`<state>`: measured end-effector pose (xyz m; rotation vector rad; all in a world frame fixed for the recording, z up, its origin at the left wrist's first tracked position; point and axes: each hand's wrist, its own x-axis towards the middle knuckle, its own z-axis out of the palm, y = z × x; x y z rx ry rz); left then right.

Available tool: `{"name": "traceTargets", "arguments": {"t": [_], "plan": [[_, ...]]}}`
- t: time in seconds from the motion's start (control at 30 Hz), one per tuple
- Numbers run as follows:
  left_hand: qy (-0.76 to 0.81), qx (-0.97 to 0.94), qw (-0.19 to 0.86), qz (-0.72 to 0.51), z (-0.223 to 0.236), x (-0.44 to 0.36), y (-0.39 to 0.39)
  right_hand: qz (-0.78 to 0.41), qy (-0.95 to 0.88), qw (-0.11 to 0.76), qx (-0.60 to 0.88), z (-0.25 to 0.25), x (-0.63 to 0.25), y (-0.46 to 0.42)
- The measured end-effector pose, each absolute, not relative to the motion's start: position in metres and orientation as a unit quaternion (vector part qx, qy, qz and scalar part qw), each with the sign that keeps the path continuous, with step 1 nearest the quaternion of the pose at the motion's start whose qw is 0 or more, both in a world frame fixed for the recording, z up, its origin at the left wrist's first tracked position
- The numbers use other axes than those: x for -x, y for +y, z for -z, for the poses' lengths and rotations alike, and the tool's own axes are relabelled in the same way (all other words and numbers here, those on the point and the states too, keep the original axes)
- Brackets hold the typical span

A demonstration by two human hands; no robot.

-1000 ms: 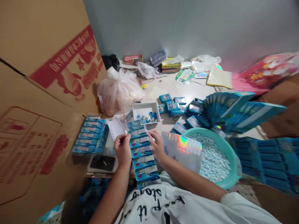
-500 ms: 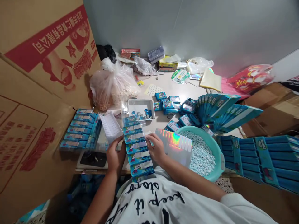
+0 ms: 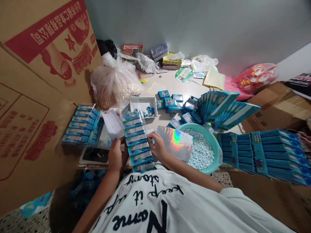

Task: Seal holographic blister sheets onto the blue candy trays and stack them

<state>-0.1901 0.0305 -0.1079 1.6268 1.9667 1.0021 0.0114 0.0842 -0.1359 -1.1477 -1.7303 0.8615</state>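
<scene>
A row of small blue candy boxes (image 3: 138,148) in a clear plastic bag (image 3: 140,109) lies in front of me, its near end at my shirt. My left hand (image 3: 116,156) grips the left side of the row, its fingers partly hidden behind it. At the right side, my right hand (image 3: 156,145) is closed, thumb and fingertips pinched at the edge of the bagged row. Beyond the row's far end stands a white tray (image 3: 156,106) with small blue and silver discs in it. A white folded paper (image 3: 112,124) lies beside my left hand.
A teal basin (image 3: 220,155) of pale blue candies stands right, beside shiny holographic sheets (image 3: 173,145). Blue boxes (image 3: 170,102) and fanned blue cartons (image 3: 218,103) lie behind it. Bagged box rows (image 3: 81,124) and a tall cardboard carton (image 3: 48,97) are left; a knotted plastic bag (image 3: 114,77) sits behind.
The view has shifted, so the table things sit a little higher and further left. My right fingers have drawn together into a pinch at the row's right edge. My left hand keeps its hold.
</scene>
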Motion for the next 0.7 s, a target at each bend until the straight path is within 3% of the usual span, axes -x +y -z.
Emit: {"name": "traceTargets", "arguments": {"t": [0.17,0.3,0.47,0.7], "plan": [[0.628,-0.664,0.263,-0.308,0.104,0.206,0.026,-0.393,-0.713,0.416,0.405,0.135,-0.017,0.087],[0.595,-0.747,0.232,-0.185,0.108,0.215,-0.013,-0.435,-0.786,0.277,0.341,0.112,-0.044,0.079],[0.599,-0.742,0.235,-0.187,0.107,0.207,-0.028,-0.419,-0.852,0.114,0.293,0.095,-0.073,0.077],[0.590,-0.760,0.170,-0.214,0.093,0.197,-0.007,-0.320,-0.906,0.116,0.249,0.116,-0.057,0.084]]}}
